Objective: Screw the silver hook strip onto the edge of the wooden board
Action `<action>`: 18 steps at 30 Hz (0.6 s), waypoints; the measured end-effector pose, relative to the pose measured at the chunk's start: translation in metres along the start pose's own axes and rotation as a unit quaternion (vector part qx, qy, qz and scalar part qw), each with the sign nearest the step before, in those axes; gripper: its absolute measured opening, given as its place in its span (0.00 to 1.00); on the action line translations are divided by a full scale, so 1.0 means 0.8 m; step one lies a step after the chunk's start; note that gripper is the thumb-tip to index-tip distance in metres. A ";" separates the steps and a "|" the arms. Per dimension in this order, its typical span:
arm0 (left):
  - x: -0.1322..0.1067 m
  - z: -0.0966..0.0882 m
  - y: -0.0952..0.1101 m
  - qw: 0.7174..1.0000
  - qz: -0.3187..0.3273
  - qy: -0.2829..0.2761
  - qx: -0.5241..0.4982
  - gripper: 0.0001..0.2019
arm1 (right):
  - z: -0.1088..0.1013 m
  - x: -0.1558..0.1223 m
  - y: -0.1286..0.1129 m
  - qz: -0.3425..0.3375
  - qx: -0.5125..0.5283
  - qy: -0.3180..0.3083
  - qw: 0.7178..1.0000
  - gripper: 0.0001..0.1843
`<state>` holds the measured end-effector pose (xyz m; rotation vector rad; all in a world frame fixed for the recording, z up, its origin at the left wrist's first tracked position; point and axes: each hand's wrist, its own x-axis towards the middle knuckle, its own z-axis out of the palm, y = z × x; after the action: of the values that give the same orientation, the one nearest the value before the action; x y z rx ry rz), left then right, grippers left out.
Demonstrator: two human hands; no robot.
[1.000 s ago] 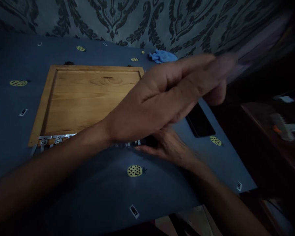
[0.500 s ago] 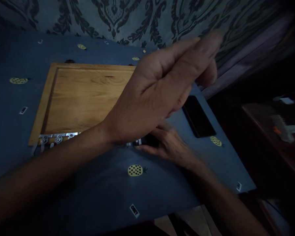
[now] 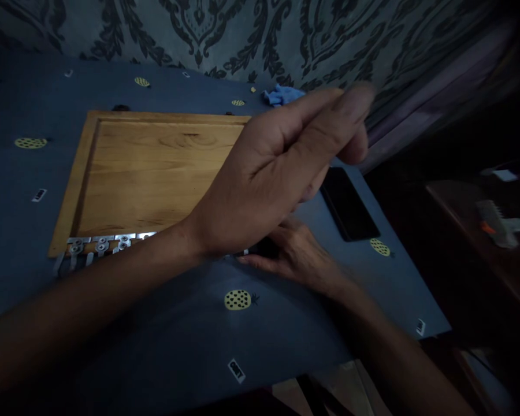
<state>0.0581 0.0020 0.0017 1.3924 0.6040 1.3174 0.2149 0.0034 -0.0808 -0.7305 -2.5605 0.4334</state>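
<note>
My left hand (image 3: 277,167) hovers above the table with its fingers stretched out and pressed side by side, holding nothing. It crosses over the right part of a wooden board (image 3: 151,173). Under it my right hand (image 3: 301,257) rests on the blue cloth and grips the dark end of a long metal tool (image 3: 101,244), which lies along the board's near edge. The tool shows as a row of silver links and round fittings; its middle is hidden by my left wrist.
A dark phone (image 3: 346,205) lies flat to the right of the board. A crumpled blue cloth (image 3: 281,94) sits at the far edge by the patterned wall. The table (image 3: 242,341), covered in blue pineapple-print cloth, ends at the right, with a dim shelf (image 3: 494,222) beyond.
My left hand rose toward the wall, then dropped back a little, uncovering the blue cloth again. My right hand has stayed on the tool's dark end.
</note>
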 end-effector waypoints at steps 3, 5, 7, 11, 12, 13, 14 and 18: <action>-0.001 0.003 0.001 1.000 0.007 0.010 0.003 0.30 | 0.000 -0.001 0.000 -0.002 0.007 -0.001 1.000 0.23; -0.002 0.004 0.002 1.000 -0.009 0.008 0.003 0.28 | 0.001 -0.001 0.001 0.001 0.013 -0.004 1.000 0.22; -0.002 0.002 0.001 1.000 -0.014 -0.006 -0.009 0.26 | 0.002 -0.002 0.002 0.003 0.015 0.000 1.000 0.23; -0.002 -0.004 -0.004 0.996 0.002 -0.073 -0.040 0.24 | 0.003 -0.001 0.004 0.003 0.005 0.007 1.000 0.26; -0.001 -0.006 -0.004 0.995 -0.003 -0.089 -0.046 0.24 | 0.003 -0.001 0.004 0.003 0.003 0.006 1.000 0.26; -0.001 -0.006 -0.005 0.993 -0.011 -0.103 -0.049 0.24 | 0.002 -0.001 0.004 0.003 0.001 0.005 1.000 0.26; 0.000 -0.007 -0.005 0.992 -0.016 -0.112 -0.055 0.24 | 0.002 -0.001 0.004 0.002 -0.001 0.004 1.000 0.26; 0.003 -0.009 0.001 0.986 -0.044 -0.134 -0.084 0.21 | 0.002 -0.003 0.006 0.000 0.004 -0.011 1.000 0.25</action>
<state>0.0517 0.0063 0.0018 1.3590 0.3608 1.0617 0.2182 0.0057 -0.0846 -0.7261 -2.5781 0.4533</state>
